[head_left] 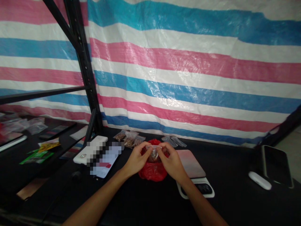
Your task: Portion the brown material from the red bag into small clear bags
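Note:
My left hand (139, 158) and my right hand (171, 158) pinch the top edge of a small clear zip bag (154, 154) from both sides. Brown bits lie in the bottom of that bag. It hangs over a red plastic bag (154, 172), which spreads on the black table below my fingers. To the right, partly under my right forearm, is a kitchen scale (192, 166) with a shiny metal plate. Behind my left hand lie several filled zip bags (129, 138) with brown contents. Flat clear bags (174, 141) rest behind my right hand.
Left of my arm lie a white device (97, 147) and a phone (105, 163), partly pixelated. A dark phone (277, 165) and a white case (260, 180) are at the right. A black metal frame (82, 62) stands before the striped sheet (188, 69). Green and yellow packets (39, 157) lie far left.

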### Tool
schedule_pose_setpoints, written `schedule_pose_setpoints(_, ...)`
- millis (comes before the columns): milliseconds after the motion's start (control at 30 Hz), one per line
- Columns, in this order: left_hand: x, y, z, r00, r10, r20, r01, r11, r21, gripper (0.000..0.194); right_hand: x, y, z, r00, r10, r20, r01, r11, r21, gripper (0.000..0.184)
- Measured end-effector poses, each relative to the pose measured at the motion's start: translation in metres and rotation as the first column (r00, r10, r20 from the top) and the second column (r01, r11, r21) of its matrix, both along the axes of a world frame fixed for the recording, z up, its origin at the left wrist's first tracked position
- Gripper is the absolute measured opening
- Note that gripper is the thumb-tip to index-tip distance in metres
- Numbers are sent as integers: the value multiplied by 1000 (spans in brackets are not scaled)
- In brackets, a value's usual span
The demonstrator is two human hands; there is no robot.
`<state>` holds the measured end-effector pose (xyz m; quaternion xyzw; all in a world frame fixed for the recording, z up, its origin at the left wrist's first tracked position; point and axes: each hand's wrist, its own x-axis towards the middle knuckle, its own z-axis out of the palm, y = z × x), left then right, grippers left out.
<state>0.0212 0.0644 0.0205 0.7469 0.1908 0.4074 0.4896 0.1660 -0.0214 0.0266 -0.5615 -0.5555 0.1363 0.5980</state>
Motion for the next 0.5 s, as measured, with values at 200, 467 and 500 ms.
schedule_pose_setpoints(200, 0, -1, -1, 1000, -5, 9, 6, 1000, -5, 24, 0, -1, 0, 1000, 15, -8, -15, 1000, -9, 20)
schedule_pose_setpoints(467, 0, 1, -1, 1000, -2, 12, 2, 1000, 4, 24, 0, 0, 0, 1000, 26, -12, -26, 1000, 2, 18)
schedule_pose_setpoints(500, 0, 1, -1, 1000, -5, 14, 5, 1000, 3, 24, 0, 0, 0, 999, 27, -16, -27, 1000, 0, 18)
